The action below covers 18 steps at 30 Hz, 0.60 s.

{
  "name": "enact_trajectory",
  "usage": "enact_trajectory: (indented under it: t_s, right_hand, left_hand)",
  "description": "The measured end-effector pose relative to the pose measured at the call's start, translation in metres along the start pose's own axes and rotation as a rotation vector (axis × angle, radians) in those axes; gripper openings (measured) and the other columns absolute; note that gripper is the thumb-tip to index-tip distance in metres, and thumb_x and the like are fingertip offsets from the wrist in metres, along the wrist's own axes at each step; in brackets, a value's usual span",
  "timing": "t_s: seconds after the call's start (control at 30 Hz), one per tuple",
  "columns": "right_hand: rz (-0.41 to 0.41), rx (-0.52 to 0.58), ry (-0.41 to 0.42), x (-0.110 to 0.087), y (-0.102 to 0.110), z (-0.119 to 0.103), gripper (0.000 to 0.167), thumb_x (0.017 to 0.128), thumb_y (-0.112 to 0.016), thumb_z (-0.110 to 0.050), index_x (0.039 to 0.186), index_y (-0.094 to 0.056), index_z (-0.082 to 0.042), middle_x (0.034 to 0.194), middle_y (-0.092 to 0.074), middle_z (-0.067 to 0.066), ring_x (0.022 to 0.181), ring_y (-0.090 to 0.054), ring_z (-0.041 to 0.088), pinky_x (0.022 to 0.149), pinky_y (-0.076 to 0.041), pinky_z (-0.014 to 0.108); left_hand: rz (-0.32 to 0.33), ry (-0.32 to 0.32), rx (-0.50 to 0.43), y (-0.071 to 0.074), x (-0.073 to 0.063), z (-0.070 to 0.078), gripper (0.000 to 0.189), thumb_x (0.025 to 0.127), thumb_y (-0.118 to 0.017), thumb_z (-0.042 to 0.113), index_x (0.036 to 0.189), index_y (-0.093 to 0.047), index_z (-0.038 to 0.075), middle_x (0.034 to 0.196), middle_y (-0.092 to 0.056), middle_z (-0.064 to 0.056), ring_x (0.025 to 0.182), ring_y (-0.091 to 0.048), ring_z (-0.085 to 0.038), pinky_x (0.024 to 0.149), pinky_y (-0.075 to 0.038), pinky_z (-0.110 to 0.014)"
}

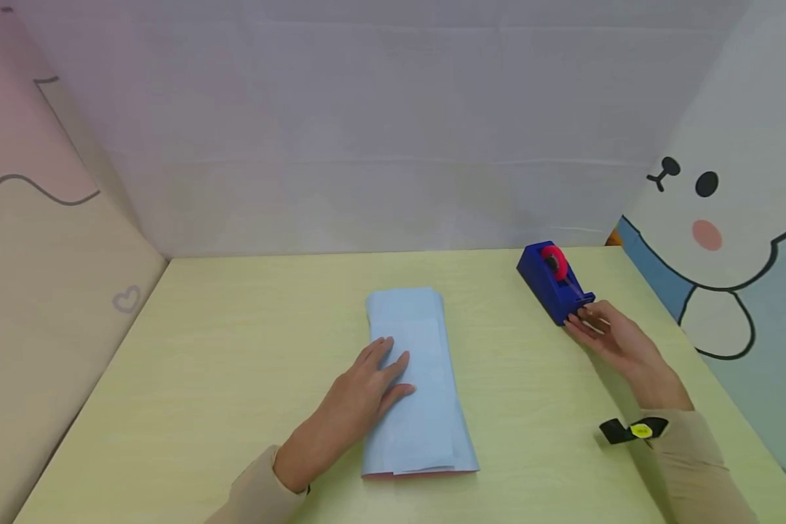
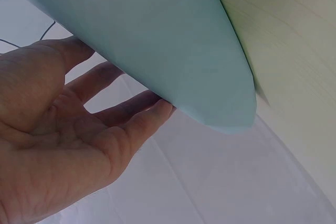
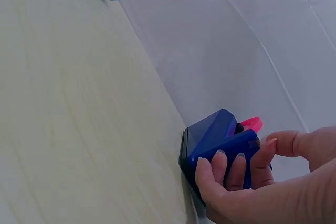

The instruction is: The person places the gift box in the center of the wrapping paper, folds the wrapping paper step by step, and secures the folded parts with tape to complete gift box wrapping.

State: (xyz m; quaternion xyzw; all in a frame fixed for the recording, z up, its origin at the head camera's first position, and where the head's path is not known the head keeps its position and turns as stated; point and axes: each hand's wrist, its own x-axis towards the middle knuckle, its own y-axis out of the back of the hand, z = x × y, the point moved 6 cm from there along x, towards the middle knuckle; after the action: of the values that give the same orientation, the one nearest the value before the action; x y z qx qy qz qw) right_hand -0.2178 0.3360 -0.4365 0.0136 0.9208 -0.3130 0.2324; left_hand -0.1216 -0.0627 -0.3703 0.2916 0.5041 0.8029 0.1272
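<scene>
A long folded sheet of light blue paper [image 1: 419, 407] lies upright down the middle of the table, with a reddish underside showing at its near edge. My left hand [image 1: 360, 400] rests on its left side with the fingers spread; the left wrist view shows the fingertips against the bulging paper [image 2: 173, 51]. Toward the back right stands a blue tape dispenser [image 1: 544, 284] with a pink-red tape core [image 1: 554, 262]. At its cutter end, my right hand [image 1: 618, 346] pinches thumb and index finger together, seemingly on the tape's end, while other fingers touch the dispenser's side [image 3: 210, 153].
The pale yellow-green tabletop [image 1: 255, 342] meets a whitish cloth backdrop [image 1: 393, 145] at the back. Printed panels stand at the left and right, the right one with a cartoon face [image 1: 714, 218]. A black strap [image 1: 618, 431] sticks out from the right wrist.
</scene>
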Motion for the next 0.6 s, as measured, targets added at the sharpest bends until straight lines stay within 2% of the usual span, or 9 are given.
enact_trajectory:
  t_s: [0.17, 0.33, 0.43, 0.6]
  right_hand:
    - [0.026, -0.139, -0.031, 0.0018, -0.0015, 0.0016, 0.023, 0.106, -0.058, -0.017, 0.123, -0.043, -0.012, 0.105, -0.059, 0.005, 0.098, -0.067, 0.019, 0.095, -0.056, 0.034]
    - [0.051, -0.263, -0.030, 0.0027, -0.0029, 0.0031, 0.008, 0.105, -0.060, -0.023, 0.104, -0.062, -0.015, 0.098, -0.062, 0.001, 0.092, -0.068, 0.015, 0.086, -0.059, 0.030]
    - [0.023, -0.344, -0.004, 0.0011, -0.0043, 0.0032, 0.016, 0.107, -0.057, -0.024, 0.098, -0.069, -0.020, 0.099, -0.064, -0.002, 0.092, -0.068, 0.012, 0.085, -0.058, 0.027]
    - [-0.040, -0.457, 0.056, -0.0026, -0.0100, 0.0031, 0.017, 0.107, -0.056, -0.021, 0.100, -0.072, -0.021, 0.101, -0.067, -0.006, 0.094, -0.069, 0.008, 0.083, -0.058, 0.024]
  left_hand:
    - [-0.021, 0.019, 0.008, -0.0004, 0.0002, 0.0005, 0.042, 0.095, -0.075, 0.025, 0.128, -0.070, 0.000, 0.137, -0.057, -0.028, 0.133, -0.052, -0.042, 0.082, -0.060, -0.050]
    - [-0.031, 0.030, 0.002, 0.0001, 0.0005, 0.0014, 0.042, 0.095, -0.075, 0.025, 0.128, -0.070, 0.000, 0.137, -0.057, -0.028, 0.133, -0.052, -0.042, 0.082, -0.060, -0.051]
    - [-0.038, 0.033, 0.002, 0.0003, 0.0007, 0.0021, 0.042, 0.095, -0.075, 0.025, 0.128, -0.070, 0.000, 0.137, -0.057, -0.028, 0.133, -0.051, -0.042, 0.082, -0.060, -0.051]
    - [-0.035, 0.027, 0.013, 0.0016, 0.0008, 0.0036, 0.042, 0.095, -0.075, 0.025, 0.128, -0.070, 0.001, 0.137, -0.057, -0.027, 0.133, -0.052, -0.042, 0.082, -0.060, -0.050]
